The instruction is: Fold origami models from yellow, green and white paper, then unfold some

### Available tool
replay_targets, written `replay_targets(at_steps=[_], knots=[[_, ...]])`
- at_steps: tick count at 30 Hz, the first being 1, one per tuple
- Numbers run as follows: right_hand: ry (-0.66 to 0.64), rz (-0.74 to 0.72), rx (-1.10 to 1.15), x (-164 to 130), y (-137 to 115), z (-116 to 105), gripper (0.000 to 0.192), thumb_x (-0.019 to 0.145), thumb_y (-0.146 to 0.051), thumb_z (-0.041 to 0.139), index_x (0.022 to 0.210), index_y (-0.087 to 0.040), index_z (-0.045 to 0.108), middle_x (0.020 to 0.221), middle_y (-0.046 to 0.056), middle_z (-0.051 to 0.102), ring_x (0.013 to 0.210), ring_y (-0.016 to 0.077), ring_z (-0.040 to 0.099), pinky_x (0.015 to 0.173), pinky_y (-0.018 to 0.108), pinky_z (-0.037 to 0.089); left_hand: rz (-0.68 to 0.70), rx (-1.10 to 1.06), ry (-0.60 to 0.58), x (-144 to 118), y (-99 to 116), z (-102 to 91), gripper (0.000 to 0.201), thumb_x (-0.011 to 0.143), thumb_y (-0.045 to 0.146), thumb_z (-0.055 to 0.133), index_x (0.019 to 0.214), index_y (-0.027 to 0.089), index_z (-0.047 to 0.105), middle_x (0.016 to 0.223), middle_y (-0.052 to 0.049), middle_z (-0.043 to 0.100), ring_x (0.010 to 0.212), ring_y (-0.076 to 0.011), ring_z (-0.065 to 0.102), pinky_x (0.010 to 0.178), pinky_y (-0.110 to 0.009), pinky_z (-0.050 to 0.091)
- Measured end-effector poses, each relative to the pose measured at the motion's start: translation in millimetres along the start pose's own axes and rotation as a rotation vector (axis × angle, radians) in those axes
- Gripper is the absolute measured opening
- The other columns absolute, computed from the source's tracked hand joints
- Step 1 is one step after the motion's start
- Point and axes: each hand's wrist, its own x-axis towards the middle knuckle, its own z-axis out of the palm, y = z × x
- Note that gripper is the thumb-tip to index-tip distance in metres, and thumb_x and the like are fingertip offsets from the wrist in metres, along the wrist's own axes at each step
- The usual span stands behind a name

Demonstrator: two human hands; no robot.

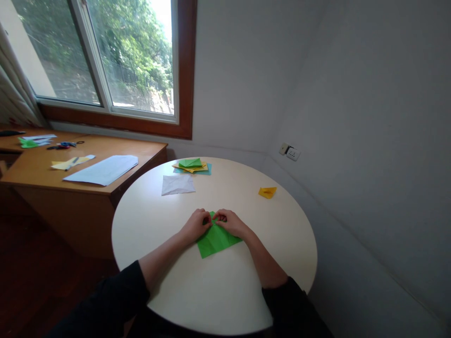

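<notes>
A sheet of green paper (217, 241) with crease lines lies on the round white table (183, 286), its top end narrowing between my hands. My left hand (198, 222) pinches its upper left edge, thumb and fingers pressed together. From the other side my right hand (230, 222) grips the upper right edge near the same tip, fingers curled. My palms cover parts of the sheet's sides. The two sets of fingertips are close together, with a little green showing between them.
Farther back lie a white folded paper (178, 184) and a stack of coloured papers (192, 165). A yellow folded paper piece (267, 192) sits at the right. The wooden desk (148, 149) at left holds white sheets (104, 170) and scissors (66, 144). Walls stand behind and right.
</notes>
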Motion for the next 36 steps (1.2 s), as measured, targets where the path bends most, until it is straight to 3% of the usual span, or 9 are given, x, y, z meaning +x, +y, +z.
replay_targets(at_steps=[9,18,27,30,36], knots=[[-0.045,0.016,0.133,-1.8,-2.6,-4.4,0.015,0.065,-0.011,0.054,0.077,-0.015,0.062,0.068,-0.002,0.055,0.065,0.0107,0.048,0.065,0.024,0.040,0.037,0.008,-0.032,-2.0,1.0,-0.8,0.023,0.071,0.012,0.053,0.089,0.019,0.066,0.080,-0.005,0.057,0.086,-0.0200,0.050,0.079,-0.031,0.040],[-0.035,0.039,0.256,-1.2,-2.9,-4.0,0.015,0.063,-0.013,0.055,0.076,-0.015,0.061,0.067,-0.002,0.055,0.065,0.0107,0.049,0.066,0.025,0.040,0.048,0.004,-0.031,-1.2,-3.7,2.9,0.021,0.073,0.013,0.054,0.086,0.020,0.070,0.085,-0.006,0.059,0.089,-0.0202,0.050,0.082,-0.030,0.041],[0.111,0.068,0.349,-0.3,-5.0,-7.7,0.013,0.063,-0.020,0.057,0.075,-0.016,0.060,0.071,0.000,0.060,0.069,0.0121,0.055,0.070,0.027,0.043,0.069,0.052,-0.020,-2.0,-1.9,1.7,0.021,0.073,0.014,0.053,0.085,0.019,0.070,0.084,-0.006,0.060,0.088,-0.0198,0.052,0.082,-0.030,0.041],[0.130,0.059,0.274,-0.1,-5.7,-6.4,0.012,0.065,-0.019,0.055,0.075,-0.016,0.061,0.072,0.000,0.061,0.069,0.0127,0.055,0.068,0.027,0.043,0.069,0.072,-0.010,-2.3,-0.7,0.8,0.019,0.073,0.015,0.053,0.081,0.019,0.070,0.083,-0.007,0.060,0.085,-0.0201,0.052,0.080,-0.031,0.042],[0.213,0.034,-0.172,-3.7,-7.3,-3.3,0.010,0.069,-0.018,0.058,0.077,-0.016,0.064,0.081,0.004,0.063,0.079,0.0152,0.056,0.076,0.029,0.042,0.058,0.121,0.020,-3.4,-1.0,0.3,0.015,0.074,0.018,0.054,0.076,0.018,0.069,0.082,-0.007,0.060,0.083,-0.0203,0.052,0.078,-0.032,0.041]])
